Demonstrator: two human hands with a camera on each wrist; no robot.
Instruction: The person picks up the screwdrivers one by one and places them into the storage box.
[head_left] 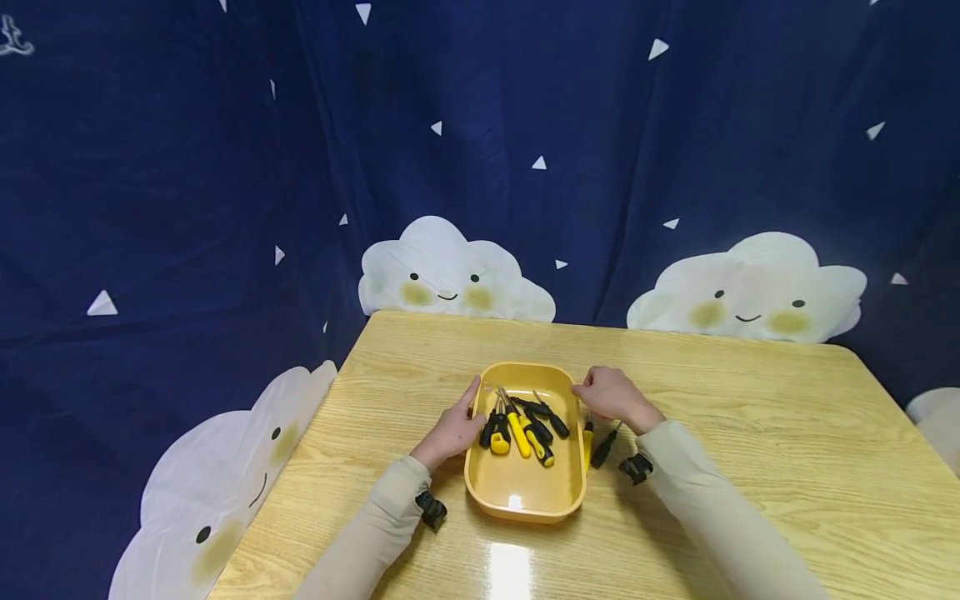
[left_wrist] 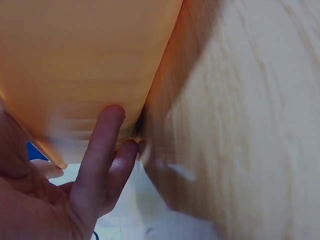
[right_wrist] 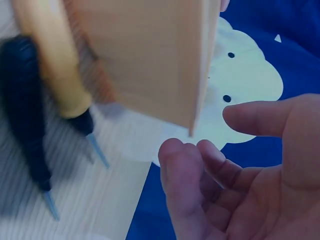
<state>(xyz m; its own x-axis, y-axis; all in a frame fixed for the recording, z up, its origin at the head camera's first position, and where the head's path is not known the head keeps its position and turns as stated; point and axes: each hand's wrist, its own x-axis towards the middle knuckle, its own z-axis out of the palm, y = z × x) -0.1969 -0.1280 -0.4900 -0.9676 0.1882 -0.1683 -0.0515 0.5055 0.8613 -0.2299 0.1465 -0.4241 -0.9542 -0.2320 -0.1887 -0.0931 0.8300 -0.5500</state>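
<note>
A yellow plastic tray (head_left: 525, 492) on the wooden table holds several screwdrivers (head_left: 519, 433) with black, yellow or two-coloured handles. My left hand (head_left: 453, 429) holds its left side, thumb over the rim and fingers against the outer wall (left_wrist: 90, 65). By the far right corner is my right hand (head_left: 611, 392); in the right wrist view its thumb and fingers are parted beside the tray's rim (right_wrist: 192, 120). Just outside the right wall, below that hand, lie a yellow-handled screwdriver (right_wrist: 65, 85) and a black-handled screwdriver (right_wrist: 25, 100).
The wooden table (head_left: 750, 433) extends widely to the right and behind the tray. A dark blue curtain (head_left: 480, 108) with white clouds hangs along the table's back and left edges. Each wrist carries a small black camera.
</note>
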